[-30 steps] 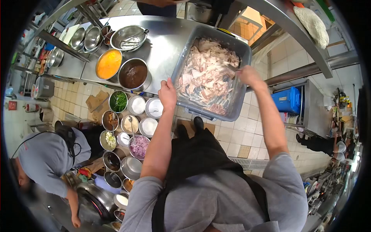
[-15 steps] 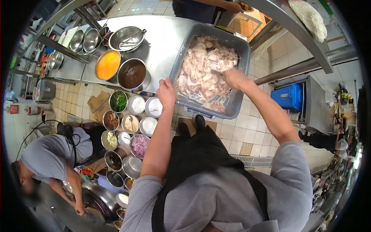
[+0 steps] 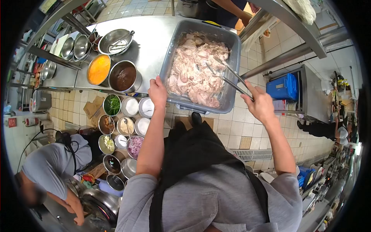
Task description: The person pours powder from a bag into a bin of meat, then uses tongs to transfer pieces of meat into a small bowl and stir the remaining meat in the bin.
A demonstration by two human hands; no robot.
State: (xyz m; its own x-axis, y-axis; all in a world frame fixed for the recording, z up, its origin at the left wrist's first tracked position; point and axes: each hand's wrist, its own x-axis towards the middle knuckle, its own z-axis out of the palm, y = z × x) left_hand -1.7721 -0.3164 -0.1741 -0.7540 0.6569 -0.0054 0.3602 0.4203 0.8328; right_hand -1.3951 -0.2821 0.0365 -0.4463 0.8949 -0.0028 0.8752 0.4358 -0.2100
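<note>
My right hand [image 3: 261, 103] is closed round the handle end of metal tongs [image 3: 232, 73]. The jaws of the tongs reach into raw, pale chicken pieces [image 3: 197, 63], which look coated in a whitish marinade. This meat fills a grey plastic tub [image 3: 167, 58] at the end of the steel table. With its fingers wrapped over the near left rim of the tub, my left hand [image 3: 157, 92] grips it. Left of that hand stand a pot of dark brown sauce [image 3: 125, 75] and a pot of orange liquid [image 3: 99, 69].
The steel table [image 3: 156, 29] also bears a strainer bowl [image 3: 116, 41]. Below left are several bowls, including chopped greens [image 3: 112, 105] and diced red onion [image 3: 135, 146]. A co-worker [image 3: 58, 162] bends over a wok at lower left. Another person's arm [image 3: 234, 9] shows beyond the tub.
My right hand has drawn back from the meat toward me and right, bringing the tongs into clear view. The left hand stays on the tub rim. The view has shifted slightly.
</note>
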